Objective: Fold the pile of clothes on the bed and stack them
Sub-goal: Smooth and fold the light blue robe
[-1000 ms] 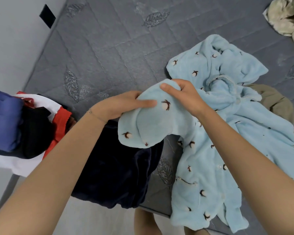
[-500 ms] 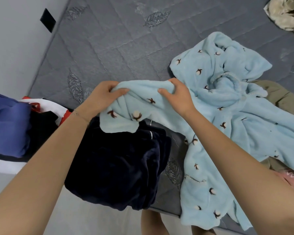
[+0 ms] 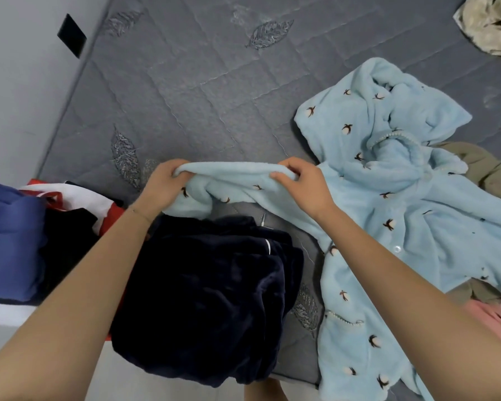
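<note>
A light blue fleece robe (image 3: 394,215) with small cotton-flower prints lies spread on the grey quilted bed (image 3: 203,91), its hood toward the far right. One sleeve is stretched out flat to the left above the bed. My left hand (image 3: 165,183) grips the sleeve's cuff end and my right hand (image 3: 304,183) pinches the sleeve nearer the shoulder, both along its top edge. A folded dark navy velvet garment (image 3: 209,299) lies at the bed's near edge under my left forearm.
A stack of folded clothes (image 3: 21,241) in blue, black, red and white sits at the left edge. An olive garment (image 3: 486,166) and a pink one (image 3: 498,322) lie under the robe at right. A cream crumpled cloth (image 3: 492,24) is at the far right corner. A wall (image 3: 18,82) runs along the left.
The bunched sleeve has been pulled out straight. My left hand moved left and farther away along the sleeve to its end, and my right hand shifted slightly right.
</note>
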A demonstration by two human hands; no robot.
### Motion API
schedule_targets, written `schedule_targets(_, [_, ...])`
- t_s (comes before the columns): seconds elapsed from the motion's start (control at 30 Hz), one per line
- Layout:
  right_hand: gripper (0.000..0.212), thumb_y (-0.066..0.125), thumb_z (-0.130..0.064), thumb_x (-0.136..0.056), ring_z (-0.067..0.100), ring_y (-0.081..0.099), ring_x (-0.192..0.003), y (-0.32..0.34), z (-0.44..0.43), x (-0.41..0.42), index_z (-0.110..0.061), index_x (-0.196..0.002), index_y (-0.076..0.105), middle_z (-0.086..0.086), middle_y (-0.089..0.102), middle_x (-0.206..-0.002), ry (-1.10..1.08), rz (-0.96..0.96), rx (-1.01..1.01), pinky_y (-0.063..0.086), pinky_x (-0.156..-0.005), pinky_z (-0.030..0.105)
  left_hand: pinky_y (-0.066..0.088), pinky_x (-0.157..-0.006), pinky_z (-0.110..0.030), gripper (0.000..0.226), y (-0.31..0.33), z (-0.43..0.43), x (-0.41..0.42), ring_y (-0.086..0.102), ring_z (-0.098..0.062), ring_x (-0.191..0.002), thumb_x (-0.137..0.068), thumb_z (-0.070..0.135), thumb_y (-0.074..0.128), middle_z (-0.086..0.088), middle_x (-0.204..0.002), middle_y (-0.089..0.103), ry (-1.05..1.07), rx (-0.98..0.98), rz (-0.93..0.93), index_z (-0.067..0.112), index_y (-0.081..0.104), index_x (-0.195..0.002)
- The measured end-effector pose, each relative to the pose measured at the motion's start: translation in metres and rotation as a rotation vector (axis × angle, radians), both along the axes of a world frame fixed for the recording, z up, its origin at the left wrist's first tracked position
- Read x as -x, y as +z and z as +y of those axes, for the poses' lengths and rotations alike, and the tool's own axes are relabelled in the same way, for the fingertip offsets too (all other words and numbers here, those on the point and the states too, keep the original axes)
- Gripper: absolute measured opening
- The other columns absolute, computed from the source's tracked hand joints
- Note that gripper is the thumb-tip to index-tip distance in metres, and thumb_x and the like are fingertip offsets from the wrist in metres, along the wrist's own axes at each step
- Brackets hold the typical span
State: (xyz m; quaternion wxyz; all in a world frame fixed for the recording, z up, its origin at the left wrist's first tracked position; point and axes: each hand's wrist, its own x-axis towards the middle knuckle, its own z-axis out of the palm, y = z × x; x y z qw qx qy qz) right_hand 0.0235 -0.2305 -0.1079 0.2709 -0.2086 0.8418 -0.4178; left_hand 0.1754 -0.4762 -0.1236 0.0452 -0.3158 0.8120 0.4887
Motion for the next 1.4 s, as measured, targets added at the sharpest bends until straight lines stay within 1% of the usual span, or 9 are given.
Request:
schedule_targets(0.1, [0.012, 0.067, -0.027, -0.091, 0.004, 0.06, -0.086, -0.009, -0.01, 0.003, -0.016, -0.096, 0.07, -0.013, 0.067, -0.089, 0.002, 0.018, -0.027, 0.046, -0.081, 0.019, 0.038, -0.057, -0.011, 0.017, -0.005, -0.005, 0.004, 0.048, 0.0, -0.06, -0.096, 0.012, 0.06, -0.007, -0.077, 0.058, 0.102, 0.002, 0.039, 0.0, 0.065, -0.085])
schedule_targets(0.3, [0.017, 0.063, -0.033, -0.093, 0.021, 0.058, -0.098, -0.035, -0.032, 0.011, -0.019, -0.099, 0.071, -0.001, 0.068, -0.1, 0.028, 0.178, -0.189, 0.045, -0.091, 0.039, 0.036, -0.059, -0.029, 0.036, -0.028, -0.023, 0.019, 0.052, -0.023, -0.068, -0.095, 0.031, 0.06, -0.008, -0.07, 0.056, -0.066, 0.224, -0.174, 0.0, 0.06, -0.078])
schedule_targets(0.4, [0.026, 0.061, -0.032, -0.094, 0.023, 0.047, -0.114, -0.044, -0.033, 0.009, -0.025, -0.118, 0.066, -0.001, 0.061, -0.12, 0.082, 0.301, -0.324, 0.031, -0.099, 0.035, 0.041, -0.089, -0.043, 0.027, -0.042, -0.017, 0.022, 0.058, -0.035, -0.106, -0.094, 0.032, 0.061, -0.011, -0.11, 0.064, -0.167, 0.487, -0.246, 0.013, 0.065, -0.112])
schedule_targets(0.5, [0.037, 0.062, -0.032, -0.092, 0.025, 0.044, -0.121, -0.05, -0.016, 0.004, -0.023, -0.127, 0.06, 0.002, 0.056, -0.127, 0.124, 0.393, -0.361, 0.028, -0.105, 0.038, 0.018, -0.114, -0.056, 0.049, -0.05, 0.004, 0.025, 0.039, -0.037, -0.136, -0.094, 0.032, 0.062, -0.014, -0.147, 0.044, -0.254, 0.635, -0.211, 0.019, 0.051, -0.14])
schedule_targets(0.73, [0.057, 0.061, -0.038, -0.093, 0.037, 0.028, -0.143, -0.05, 0.06, -0.003, -0.02, -0.145, 0.046, 0.015, 0.038, -0.152, 0.084, 0.39, -0.496, 0.017, -0.117, 0.051, 0.001, -0.119, -0.054, 0.06, -0.032, 0.094, 0.047, 0.008, -0.032, -0.151, -0.099, 0.049, 0.044, -0.01, -0.163, 0.014, -0.418, 0.615, -0.196, 0.028, 0.028, -0.154])
schedule_targets(0.93, [0.067, 0.051, -0.046, -0.097, 0.031, 0.004, -0.15, -0.05, 0.144, -0.02, -0.029, -0.155, 0.022, 0.01, 0.01, -0.163, 0.05, 0.294, -0.632, 0.003, -0.121, 0.047, 0.013, -0.115, -0.062, 0.07, -0.029, 0.198, 0.05, 0.021, -0.041, -0.147, -0.091, 0.061, 0.028, -0.016, -0.159, 0.025, -0.502, 0.608, -0.118, 0.027, 0.035, -0.151])
schedule_targets(1.1, [0.071, 0.053, -0.047, -0.096, 0.032, 0.003, -0.151, -0.052, 0.219, -0.04, -0.029, -0.155, 0.019, 0.011, 0.007, -0.164, -0.006, 0.247, -0.62, 0.005, -0.121, 0.049, 0.008, -0.117, -0.059, 0.077, -0.037, 0.283, 0.034, 0.009, -0.039, -0.15, -0.089, 0.066, 0.016, -0.016, -0.163, 0.009, -0.531, 0.526, -0.167, 0.03, 0.021, -0.156])
schedule_targets(1.2, [0.071, 0.053, -0.049, -0.095, 0.034, 0.004, -0.15, -0.053, 0.263, -0.051, -0.027, -0.155, 0.021, 0.011, 0.008, -0.164, -0.013, 0.248, -0.606, 0.009, -0.121, 0.051, 0.011, -0.117, -0.06, 0.075, -0.048, 0.325, 0.017, 0.013, -0.04, -0.149, -0.09, 0.065, 0.021, -0.017, -0.163, 0.012, -0.496, 0.502, -0.179, 0.028, 0.022, -0.156])
schedule_targets(1.4, [0.075, 0.057, -0.046, -0.094, 0.031, 0.002, -0.151, -0.06, 0.347, -0.073, -0.03, -0.155, 0.017, 0.007, 0.004, -0.164, -0.03, 0.206, -0.579, 0.006, -0.121, 0.049, 0.001, -0.12, -0.053, 0.074, -0.063, 0.405, -0.019, 0.0, -0.032, -0.151, -0.098, 0.051, 0.047, -0.011, -0.165, -0.003, -0.424, 0.438, -0.225, 0.031, 0.005, -0.156])
